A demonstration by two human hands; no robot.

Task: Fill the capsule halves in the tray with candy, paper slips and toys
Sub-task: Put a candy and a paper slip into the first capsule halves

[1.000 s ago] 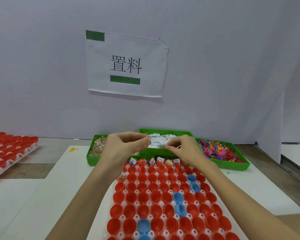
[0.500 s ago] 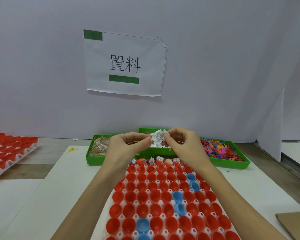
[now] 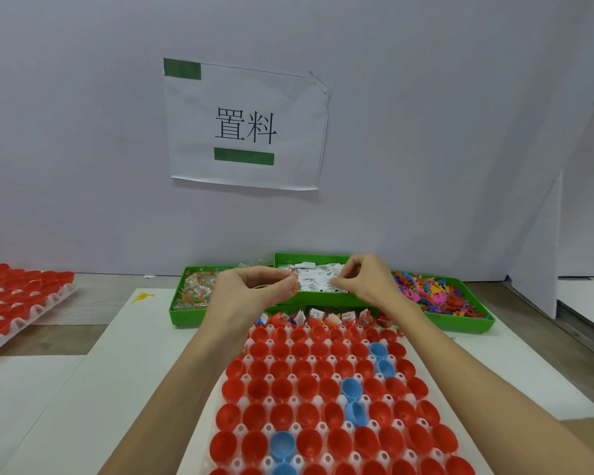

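- Red and blue plastic capsule halves (image 3: 309, 389) fill the white tray (image 3: 199, 437) at the table's near edge.
- Left grip (image 3: 251, 293) pinches small orange pieces (image 3: 293, 282); right grip (image 3: 364, 286) pinches folded white paper slips (image 3: 318, 281) in the middle green bin (image 3: 318, 298).

A tray (image 3: 326, 399) of capsule halves (image 3: 282, 389) fills the lower centre of the frame. Behind it three bins sit side by side: the candy bin (image 3: 186, 313) at left, the paper slip bin (image 3: 309, 260) in the middle and set further back, the toy bin (image 3: 474, 323) at right. Both hands (image 3: 251, 293) (image 3: 364, 282) hover over the middle bin. A second tray (image 3: 21, 303) lies at the left edge. A sign (image 3: 247, 125) hangs on the wall above the bins.
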